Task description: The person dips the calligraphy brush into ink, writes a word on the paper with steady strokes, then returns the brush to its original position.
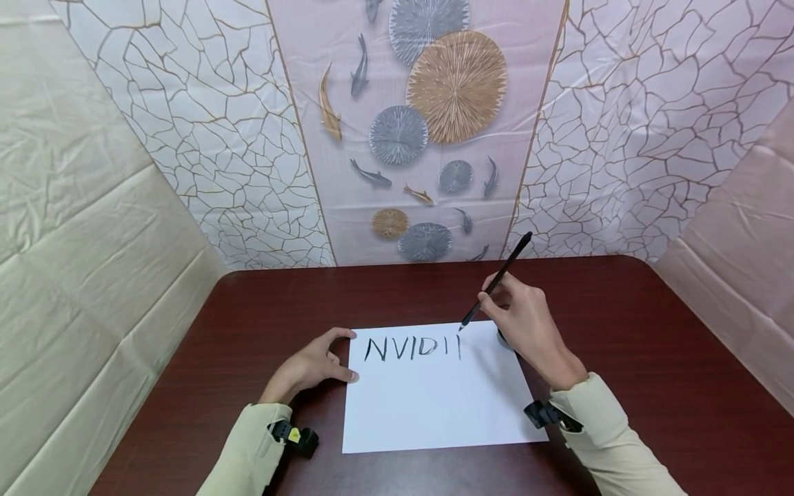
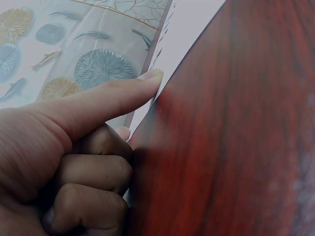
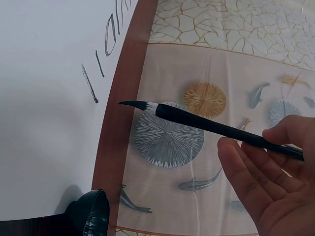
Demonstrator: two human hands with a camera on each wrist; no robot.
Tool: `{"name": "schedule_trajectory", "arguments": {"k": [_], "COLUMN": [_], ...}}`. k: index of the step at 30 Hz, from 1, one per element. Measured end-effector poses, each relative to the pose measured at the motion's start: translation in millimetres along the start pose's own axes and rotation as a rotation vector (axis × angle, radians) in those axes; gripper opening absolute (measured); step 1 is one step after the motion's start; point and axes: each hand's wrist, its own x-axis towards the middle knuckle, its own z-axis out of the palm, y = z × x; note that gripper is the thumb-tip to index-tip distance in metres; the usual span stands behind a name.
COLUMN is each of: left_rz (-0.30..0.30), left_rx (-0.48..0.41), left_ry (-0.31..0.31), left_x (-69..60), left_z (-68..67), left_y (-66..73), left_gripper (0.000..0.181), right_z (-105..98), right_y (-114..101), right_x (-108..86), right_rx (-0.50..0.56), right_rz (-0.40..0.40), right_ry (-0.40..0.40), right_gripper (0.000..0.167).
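Observation:
A white sheet of paper [image 1: 434, 406] lies on the table, with brushed black strokes [image 1: 412, 348] reading like "NVIDI" plus one more upright stroke along its top. My right hand [image 1: 524, 317] pinches a black ink brush [image 1: 496, 279] between thumb and fingers. In the right wrist view the brush's dark pointed bristles [image 3: 133, 104] appear lifted off the sheet, near the last stroke [image 3: 90, 83]. My left hand [image 1: 316, 362] rests at the sheet's left edge. Its thumb [image 2: 123, 98] and index finger press the paper, spread apart; the other fingers are curled under.
A small dark round dish [image 3: 91, 214] stands by the sheet's right edge, mostly behind the right hand in the head view. The dark red wooden table [image 1: 279, 296] ends at a patterned cloth backdrop [image 1: 428, 172]. Pale cloth walls flank both sides.

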Motion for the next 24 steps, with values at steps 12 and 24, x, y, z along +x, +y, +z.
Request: {"name": "schedule_trajectory", "arguments": {"k": [12, 24], "left_rz": [0.002, 0.012], "left_rx": [0.005, 0.004], "left_ry": [0.003, -0.006], "left_x": [-0.3, -1.0], "left_z": [0.5, 0.0], "left_y": [0.5, 0.0], "left_gripper": [0.077, 0.078], "right_z": [5.1, 6.2], "right_y": [4.5, 4.6], "right_x": [0.0, 1.3], "right_rx": [-0.013, -0.075], "right_rz": [0.015, 0.056], "right_ry": [-0.035, -0.122], "right_gripper": [0.009, 0.010]}}
